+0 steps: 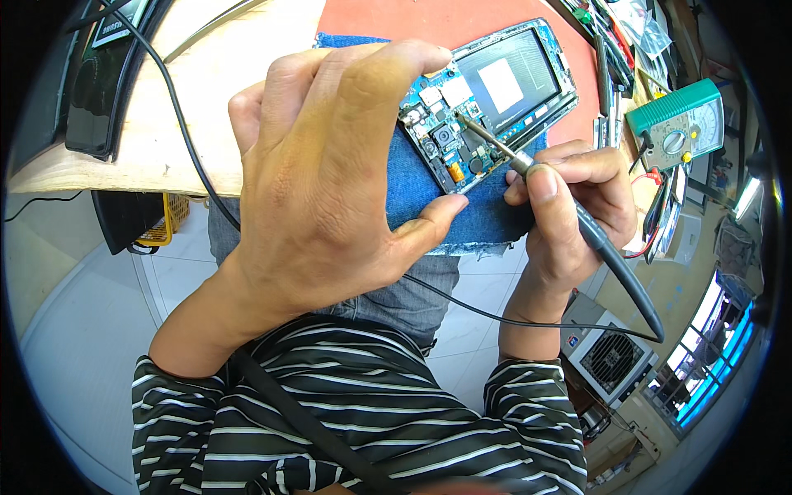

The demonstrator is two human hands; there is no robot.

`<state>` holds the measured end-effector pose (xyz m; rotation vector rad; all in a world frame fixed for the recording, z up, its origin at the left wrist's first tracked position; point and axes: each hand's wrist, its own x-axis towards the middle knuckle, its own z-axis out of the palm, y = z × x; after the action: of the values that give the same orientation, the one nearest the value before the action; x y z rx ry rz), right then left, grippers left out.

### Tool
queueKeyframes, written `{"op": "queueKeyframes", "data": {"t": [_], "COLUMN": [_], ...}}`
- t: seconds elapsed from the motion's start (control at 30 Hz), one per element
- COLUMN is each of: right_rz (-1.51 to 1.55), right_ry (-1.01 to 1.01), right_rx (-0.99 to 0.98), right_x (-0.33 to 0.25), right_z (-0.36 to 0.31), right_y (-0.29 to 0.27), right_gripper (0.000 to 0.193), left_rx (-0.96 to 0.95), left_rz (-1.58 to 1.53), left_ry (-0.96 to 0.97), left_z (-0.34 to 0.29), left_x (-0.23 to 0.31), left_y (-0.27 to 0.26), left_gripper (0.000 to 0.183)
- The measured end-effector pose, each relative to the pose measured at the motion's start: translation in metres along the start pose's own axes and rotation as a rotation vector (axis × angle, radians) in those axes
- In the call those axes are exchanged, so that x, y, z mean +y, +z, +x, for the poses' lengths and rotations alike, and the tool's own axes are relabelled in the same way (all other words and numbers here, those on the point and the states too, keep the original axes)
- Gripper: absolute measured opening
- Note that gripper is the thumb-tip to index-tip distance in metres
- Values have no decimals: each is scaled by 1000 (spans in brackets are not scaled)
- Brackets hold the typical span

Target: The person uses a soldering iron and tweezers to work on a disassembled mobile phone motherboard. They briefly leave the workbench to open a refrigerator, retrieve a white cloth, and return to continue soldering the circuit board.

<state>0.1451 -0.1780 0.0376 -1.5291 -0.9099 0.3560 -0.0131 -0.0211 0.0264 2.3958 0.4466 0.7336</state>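
An opened phone [528,78] lies tilted on a folded piece of blue denim [410,194], its blue circuit board, camera module and battery bay showing. My left hand [318,177] spans the phone's near-left end, with the index finger at its upper edge and the thumb at its lower corner. The other left fingers curl behind, partly hidden. Between thumb and fingers, my right hand [569,206] grips a soldering iron [609,246] like a pen. Its thin metal tip points at the middle of the board; whether it touches cannot be told.
A green analog multimeter [675,128] sits at the right among tweezers, screwdrivers and leads. An orange mat [371,18] lies under the denim on the wooden table [239,62]. The iron's black cable loops across my lap. Dark devices [103,99] rest at far left.
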Motion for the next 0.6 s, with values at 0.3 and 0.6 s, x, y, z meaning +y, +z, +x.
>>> {"op": "queueKeyframes", "data": {"t": [0.3,0.6], "right_rz": [169,276], "right_ry": [38,83], "right_rx": [73,116], "right_x": [-2,-8], "right_z": [0,-4], "right_y": [0,-10], "right_gripper": [19,16], "left_rx": [14,-12], "left_rz": [7,94], "left_ry": [6,-55], "left_z": [0,1], "left_x": [1,17], "left_y": [1,2], "left_gripper": [88,99]}}
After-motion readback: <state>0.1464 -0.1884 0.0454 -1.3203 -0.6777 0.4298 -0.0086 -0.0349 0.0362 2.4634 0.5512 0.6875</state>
